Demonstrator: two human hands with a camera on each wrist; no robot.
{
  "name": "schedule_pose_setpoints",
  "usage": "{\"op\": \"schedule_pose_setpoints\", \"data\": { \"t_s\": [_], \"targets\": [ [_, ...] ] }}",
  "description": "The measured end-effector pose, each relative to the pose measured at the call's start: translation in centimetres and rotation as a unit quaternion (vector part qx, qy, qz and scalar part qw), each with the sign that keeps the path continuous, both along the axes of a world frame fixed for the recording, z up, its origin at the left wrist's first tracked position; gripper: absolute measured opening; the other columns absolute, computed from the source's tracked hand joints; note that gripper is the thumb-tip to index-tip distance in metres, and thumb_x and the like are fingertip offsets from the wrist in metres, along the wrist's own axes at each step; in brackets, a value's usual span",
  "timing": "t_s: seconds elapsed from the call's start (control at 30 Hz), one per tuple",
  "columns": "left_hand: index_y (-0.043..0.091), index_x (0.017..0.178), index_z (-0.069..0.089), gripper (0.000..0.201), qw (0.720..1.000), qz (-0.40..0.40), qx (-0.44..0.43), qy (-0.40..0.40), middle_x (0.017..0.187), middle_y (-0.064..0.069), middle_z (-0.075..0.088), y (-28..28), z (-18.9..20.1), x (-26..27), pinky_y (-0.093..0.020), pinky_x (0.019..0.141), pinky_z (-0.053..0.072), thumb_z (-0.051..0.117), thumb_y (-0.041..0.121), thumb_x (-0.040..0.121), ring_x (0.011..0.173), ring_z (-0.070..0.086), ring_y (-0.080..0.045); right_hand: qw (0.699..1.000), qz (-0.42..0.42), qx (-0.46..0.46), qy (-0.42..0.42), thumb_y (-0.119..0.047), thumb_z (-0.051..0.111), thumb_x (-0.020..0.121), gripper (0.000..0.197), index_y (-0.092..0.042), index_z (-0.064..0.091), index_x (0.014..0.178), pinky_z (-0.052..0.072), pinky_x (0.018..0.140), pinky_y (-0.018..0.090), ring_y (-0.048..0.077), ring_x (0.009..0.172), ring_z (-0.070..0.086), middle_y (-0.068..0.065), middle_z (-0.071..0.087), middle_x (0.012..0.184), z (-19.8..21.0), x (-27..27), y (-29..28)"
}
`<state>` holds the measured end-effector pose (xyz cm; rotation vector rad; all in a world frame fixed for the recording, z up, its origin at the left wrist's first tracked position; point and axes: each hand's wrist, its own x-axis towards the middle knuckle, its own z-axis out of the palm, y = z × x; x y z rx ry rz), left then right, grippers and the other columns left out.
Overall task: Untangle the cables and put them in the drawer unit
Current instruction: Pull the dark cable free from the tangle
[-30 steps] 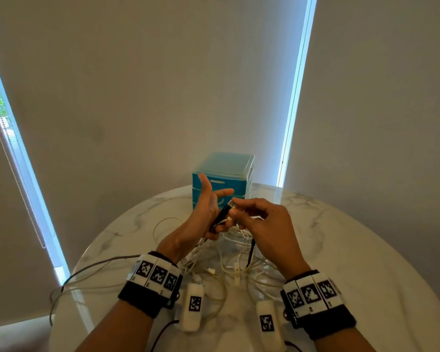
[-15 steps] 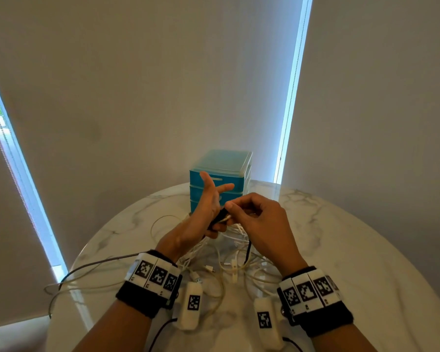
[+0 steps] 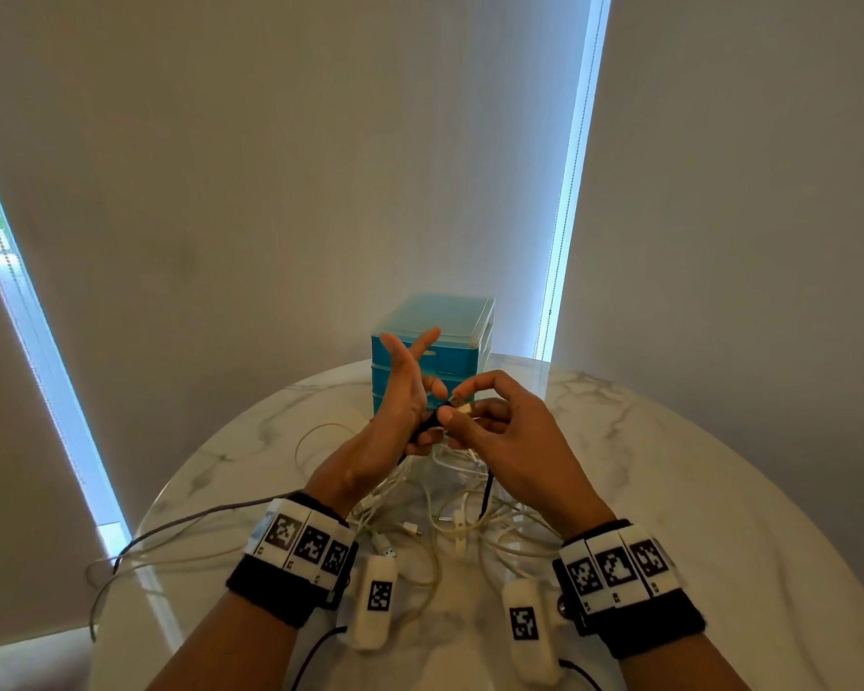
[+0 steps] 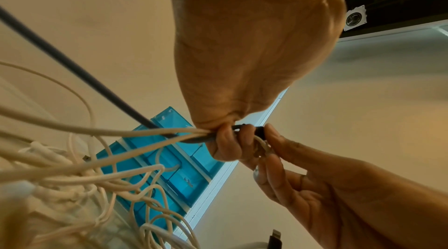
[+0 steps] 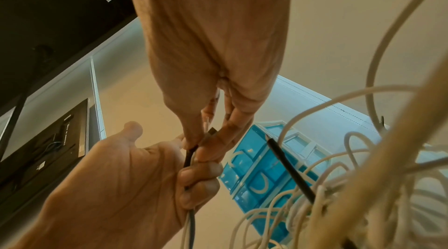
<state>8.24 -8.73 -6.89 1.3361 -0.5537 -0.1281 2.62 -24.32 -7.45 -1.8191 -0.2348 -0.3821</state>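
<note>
A blue drawer unit (image 3: 435, 341) stands at the back of the round marble table (image 3: 694, 491), all its drawers closed. A tangle of white cables (image 3: 450, 516) lies in front of it. My left hand (image 3: 422, 431) is raised above the tangle. Its lower fingers grip a black cable (image 4: 201, 138) together with white strands, and its upper fingers point up. My right hand (image 3: 457, 406) pinches a plug end (image 5: 211, 131) beside the left hand. The black cable (image 3: 487, 491) hangs down into the pile.
A grey cable (image 3: 180, 526) and pale cable loops trail off the table's left edge. White camera units (image 3: 376, 603) hang under both wrists. Grey blinds and window strips stand close behind the table.
My left hand's upper fingers have stretched further up in front of the drawer unit. My right hand's fingertips have shifted on the plug end. Both hands stay together above the tangle.
</note>
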Motion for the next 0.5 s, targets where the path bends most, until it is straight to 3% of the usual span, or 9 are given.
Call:
{"op": "schedule_pose_setpoints", "data": {
  "t_s": [0.1,0.17,0.23,0.3,0.37,0.43,0.5],
  "targets": [
    [0.049,0.157,0.033,0.109,1.0,0.016,0.008,0.003,0.092,-0.005,0.057,-0.2,0.0,0.4,-0.022,0.045,0.034,0.021,0.102,0.063,0.058,0.046,-0.01,0.999,-0.034,-0.003,-0.03,-0.035,0.083,0.092,0.026,-0.025,0.069,0.112,0.067,0.082,0.032,0.013,0.09,0.08,-0.003,0.081,0.1,-0.2,0.1,0.2],
    [0.057,0.148,0.041,0.095,0.997,0.037,0.073,0.001,0.093,-0.004,0.063,0.3,0.1,0.3,-0.023,0.047,0.036,0.021,0.104,0.068,0.058,0.048,-0.009,0.996,-0.069,0.033,-0.048,-0.031,0.084,0.092,0.025,-0.022,0.069,0.111,0.067,0.08,0.03,0.013,0.089,0.08,-0.002,0.081,0.1,-0.1,0.3,0.3],
    [0.042,0.14,0.059,0.085,0.981,0.041,0.188,0.006,0.087,-0.002,0.064,1.9,-0.1,0.4,-0.022,0.049,0.036,0.016,0.093,0.087,0.058,0.046,-0.008,0.988,-0.114,0.087,-0.055,-0.027,0.083,0.093,0.023,-0.019,0.069,0.11,0.066,0.075,0.029,0.013,0.087,0.08,-0.001,0.081,0.1,0.1,0.3,-0.3],
    [0.021,0.11,0.075,0.076,0.963,0.028,0.267,0.011,0.071,0.005,0.056,3.6,0.1,0.5,-0.021,0.051,0.033,0.024,0.076,0.103,0.057,0.041,-0.007,0.975,-0.15,0.153,-0.061,-0.024,0.083,0.094,0.021,-0.017,0.071,0.109,0.063,0.071,0.025,0.015,0.085,0.081,0.001,0.082,0.097,0.4,0.2,-1.4],
    [0.02,0.086,0.071,0.063,0.952,0.045,0.303,-0.02,0.066,0.01,0.051,4.3,0.1,0.9,-0.023,0.057,0.035,0.034,0.066,0.109,0.061,0.041,-0.008,0.972,-0.158,0.17,-0.038,-0.028,0.081,0.095,0.023,-0.017,0.069,0.11,0.065,0.081,0.033,0.019,0.091,0.081,0.002,0.082,0.101,0.4,0.2,-1.9],
    [0.024,0.079,0.063,0.056,0.938,0.069,0.332,-0.069,0.07,0.007,0.055,4.2,0.1,1.3,-0.028,0.069,0.04,0.036,0.061,0.111,0.069,0.047,-0.012,0.977,-0.204,0.052,-0.017,-0.037,0.079,0.096,0.032,-0.022,0.063,0.12,0.059,0.101,0.041,0.02,0.117,0.072,0.001,0.075,0.125,0.2,0.5,-1.8],
    [0.025,0.075,0.059,0.055,0.928,0.068,0.353,-0.101,0.072,0.003,0.057,3.6,-0.1,1.7,-0.035,0.077,0.043,0.036,0.06,0.111,0.072,0.05,-0.016,0.955,-0.253,-0.127,-0.088,-0.037,0.08,0.095,0.053,-0.026,0.053,0.14,0.039,0.119,0.041,0.022,0.146,0.045,-0.001,0.053,0.154,0.7,0.2,-1.2]
  ]
}}
